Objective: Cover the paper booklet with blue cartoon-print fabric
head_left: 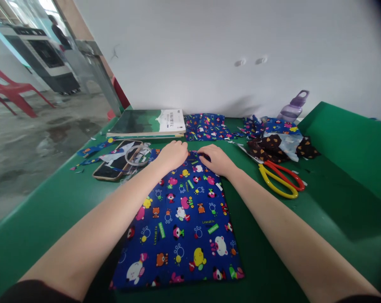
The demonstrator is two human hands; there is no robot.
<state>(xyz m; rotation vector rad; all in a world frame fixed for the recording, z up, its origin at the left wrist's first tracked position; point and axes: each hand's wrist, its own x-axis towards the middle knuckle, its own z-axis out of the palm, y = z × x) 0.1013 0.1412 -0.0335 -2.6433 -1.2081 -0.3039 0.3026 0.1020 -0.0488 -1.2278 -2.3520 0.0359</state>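
Observation:
A blue printed cloth (pixel 184 219) with cartoon animals and paw prints lies flat in front of me on the green table. My left hand (pixel 174 154) is at its far edge, left of the middle, fingers curled down on the fabric. Close by on the right, my right hand (pixel 218 160) pinches the same far edge between thumb and fingers. The fingertips of both hands are partly hidden. Beside my left forearm lie a phone (pixel 110 171) and a roll of clear tape (pixel 137 155), with cloth scraps over the phone.
Scissors (pixel 277 179) with yellow and red handles lie open at the right. Behind them are a heap of scraps (pixel 269 147) and a purple bottle (pixel 293 108). Books (pixel 146 123) and a folded blue cloth (pixel 206 126) sit by the wall. A person (pixel 58 33) stands far left.

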